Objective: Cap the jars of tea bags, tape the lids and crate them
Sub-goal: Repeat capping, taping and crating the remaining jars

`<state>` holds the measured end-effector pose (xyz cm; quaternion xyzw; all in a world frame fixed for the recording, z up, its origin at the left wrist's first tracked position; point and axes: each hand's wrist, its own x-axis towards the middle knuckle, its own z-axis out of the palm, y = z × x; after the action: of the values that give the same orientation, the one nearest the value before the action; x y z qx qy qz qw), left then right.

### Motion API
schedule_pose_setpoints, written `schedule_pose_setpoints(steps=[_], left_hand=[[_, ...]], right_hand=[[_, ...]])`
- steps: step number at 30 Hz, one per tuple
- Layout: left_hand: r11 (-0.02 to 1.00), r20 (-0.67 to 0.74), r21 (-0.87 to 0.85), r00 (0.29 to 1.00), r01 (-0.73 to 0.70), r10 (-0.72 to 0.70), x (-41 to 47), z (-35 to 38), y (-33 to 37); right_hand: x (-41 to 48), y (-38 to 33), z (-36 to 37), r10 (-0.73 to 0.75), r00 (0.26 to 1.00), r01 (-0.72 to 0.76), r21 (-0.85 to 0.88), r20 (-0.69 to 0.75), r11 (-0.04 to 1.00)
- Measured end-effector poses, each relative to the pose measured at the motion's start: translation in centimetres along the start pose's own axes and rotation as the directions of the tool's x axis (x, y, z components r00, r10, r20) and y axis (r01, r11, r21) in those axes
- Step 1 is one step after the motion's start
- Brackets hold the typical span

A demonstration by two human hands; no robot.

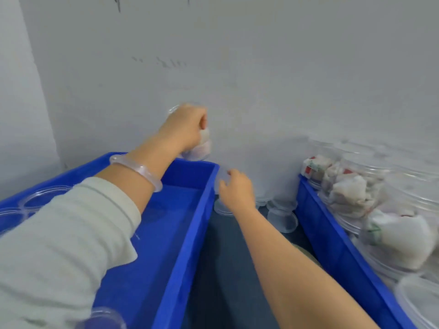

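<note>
The left hand (187, 125) grips the jar (199, 148) over the blue crate's (206, 193) far corner — light, slick plastic, probably best held round its wall. The right hand (237, 189) pinches a lid (222, 180) beside that rim.

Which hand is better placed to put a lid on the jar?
Right. The right hand holds a lid beside the left crate, while the left hand grips the jar above it.
</note>
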<state>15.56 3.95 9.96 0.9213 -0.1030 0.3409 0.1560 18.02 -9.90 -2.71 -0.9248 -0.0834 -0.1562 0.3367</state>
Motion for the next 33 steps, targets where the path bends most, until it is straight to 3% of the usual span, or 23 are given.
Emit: schedule_pose_setpoints(steps=[3, 6, 10, 13, 16, 19, 21, 23, 25, 27, 29, 31, 33], left_hand=[[0.99, -0.035, -0.136, 0.999, -0.031, 0.026, 0.4, 2.1, 6.8], [0.995, 0.085, -0.057, 0.993, 0.081, -0.076, -1.5, 6.8, 12.1], [0.978, 0.204, 0.079, 0.957, 0.194, -0.206, -6.5, 12.6, 13.8], [0.954, 0.219, 0.077, 0.928, 0.29, -0.3, -9.8, 14.7, 12.7], [0.942, 0.141, -0.049, 0.936, 0.332, -0.323, -11.8, 15.2, 11.5], [0.955, 0.004, -0.188, 0.973, 0.228, -0.231, -13.2, 15.7, 10.8], [0.96, -0.129, -0.232, 0.974, 0.154, -0.188, -13.6, 16.0, 10.3], [0.947, -0.327, -0.313, 0.927, 0.076, -0.183, -14.0, 16.8, 9.4], [0.855, -0.389, -0.511, 0.862, 0.093, -0.326, -14.7, 17.5, 8.7], [0.615, -0.147, -0.749, 0.842, 0.248, -0.52, -15.6, 18.4, 8.1], [0.403, 0.126, -0.821, 0.817, 0.405, -0.562, -16.3, 19.6, 7.6], [0.342, 0.214, -0.828, 0.814, 0.444, -0.54, -16.6, 20.4, 7.3], [0.337, 0.202, -0.845, 0.83, 0.416, -0.52, -16.8, 20.8, 7.0]], right_hand=[[-1.2, 7.1, -2.6, 0.229, 0.972, -0.214, -0.202, 0.053, 0.956], [-3.2, 11.6, -3.0, 0.338, 0.933, -0.299, -0.257, 0.123, 0.919], [-3.9, 13.9, -2.1, 0.362, 0.913, -0.314, -0.245, 0.186, 0.917], [-3.1, 14.2, -1.8, 0.324, 0.932, -0.277, -0.256, 0.163, 0.926], [-2.0, 14.4, -1.4, 0.353, 0.927, -0.321, -0.22, 0.129, 0.921], [-0.7, 14.8, -1.1, 0.354, 0.925, -0.32, -0.218, 0.14, 0.922], [0.0, 15.3, -0.7, 0.349, 0.915, -0.297, -0.249, 0.201, 0.922], [0.4, 15.9, -0.2, 0.355, 0.896, -0.278, -0.286, 0.266, 0.917], [0.4, 16.3, 0.5, 0.36, 0.888, -0.249, -0.356, 0.288, 0.9], [0.2, 16.6, 1.4, 0.334, 0.913, -0.204, -0.446, 0.235, 0.872], [0.1, 16.6, 2.0, 0.291, 0.949, -0.204, -0.47, 0.12, 0.859], [0.0, 16.4, 2.1, 0.266, 0.963, -0.211, -0.485, 0.046, 0.849], [-0.2, 16.3, 2.0, 0.258, 0.966, -0.211, -0.493, 0.029, 0.844]])
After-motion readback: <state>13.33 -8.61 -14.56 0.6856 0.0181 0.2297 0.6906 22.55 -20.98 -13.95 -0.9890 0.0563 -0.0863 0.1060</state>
